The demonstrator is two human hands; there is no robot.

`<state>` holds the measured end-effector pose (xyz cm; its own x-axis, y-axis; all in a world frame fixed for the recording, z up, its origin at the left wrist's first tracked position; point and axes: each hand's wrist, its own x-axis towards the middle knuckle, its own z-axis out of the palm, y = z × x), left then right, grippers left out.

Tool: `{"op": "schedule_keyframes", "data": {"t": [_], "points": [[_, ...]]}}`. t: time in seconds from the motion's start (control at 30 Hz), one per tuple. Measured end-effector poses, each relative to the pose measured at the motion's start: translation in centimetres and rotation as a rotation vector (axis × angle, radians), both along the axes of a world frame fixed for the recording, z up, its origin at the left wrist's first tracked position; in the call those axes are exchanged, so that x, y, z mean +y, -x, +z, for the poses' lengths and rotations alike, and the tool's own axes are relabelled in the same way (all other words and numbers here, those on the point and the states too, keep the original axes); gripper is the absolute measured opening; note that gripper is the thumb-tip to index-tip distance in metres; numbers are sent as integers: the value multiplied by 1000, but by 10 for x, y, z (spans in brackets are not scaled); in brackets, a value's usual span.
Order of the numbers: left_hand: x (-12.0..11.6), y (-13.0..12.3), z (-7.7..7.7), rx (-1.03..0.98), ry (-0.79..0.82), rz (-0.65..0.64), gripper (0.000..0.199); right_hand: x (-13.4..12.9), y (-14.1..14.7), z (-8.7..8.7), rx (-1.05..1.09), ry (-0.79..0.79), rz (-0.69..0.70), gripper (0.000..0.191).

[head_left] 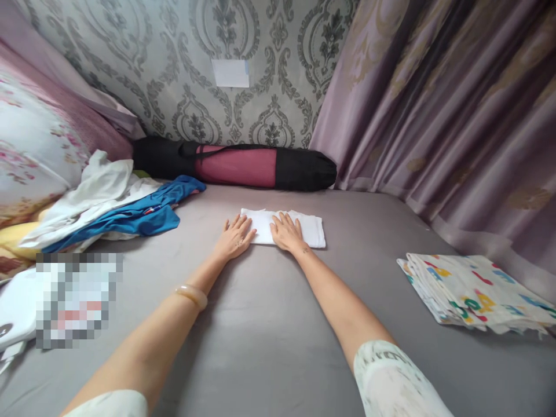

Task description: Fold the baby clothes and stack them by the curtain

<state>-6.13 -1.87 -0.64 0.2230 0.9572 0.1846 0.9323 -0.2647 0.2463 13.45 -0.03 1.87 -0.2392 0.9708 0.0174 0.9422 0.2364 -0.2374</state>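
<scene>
A white folded cloth (313,230) lies flat on the grey bed sheet (252,324), in the middle of the view. My left hand (236,237) rests at its left end, fingers spread, partly on the cloth and partly on the sheet. Flat on the cloth's middle lies my right hand (286,233), its fingers stretched out away from me. Neither hand grips anything. What kind of cloth it is, a garment or a towel, I cannot tell.
Crumpled white and blue clothes (152,211) lie to the left by a floral pillow (35,139). Against the wall stretches a black and red long bag (237,167). At right sits a folded letter-print cloth (473,289); a white device (17,307) is at lower left.
</scene>
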Motion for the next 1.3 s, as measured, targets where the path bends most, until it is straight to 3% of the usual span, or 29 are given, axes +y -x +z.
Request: {"op": "schedule_keyframes", "data": {"t": [0.23, 0.4, 0.63, 0.93, 1.17, 1.3], "points": [[0, 0, 1, -6, 12, 3, 59, 1, -2, 5, -13, 27, 3, 56], [1, 0, -1, -23, -17, 23, 55, 3, 15, 13, -16, 12, 25, 57], [-2, -2, 5, -44, 5, 41, 55, 4, 33, -2, -2, -16, 51, 58], [1, 0, 1, -79, -18, 60, 54, 9, 46, 12, -19, 5, 63, 57], [4, 0, -4, -129, -61, 136, 54, 9, 63, -1, -13, -51, 91, 56], [6, 1, -6, -177, -95, 157, 54, 10, 61, 0, -21, -39, 89, 57]]}}
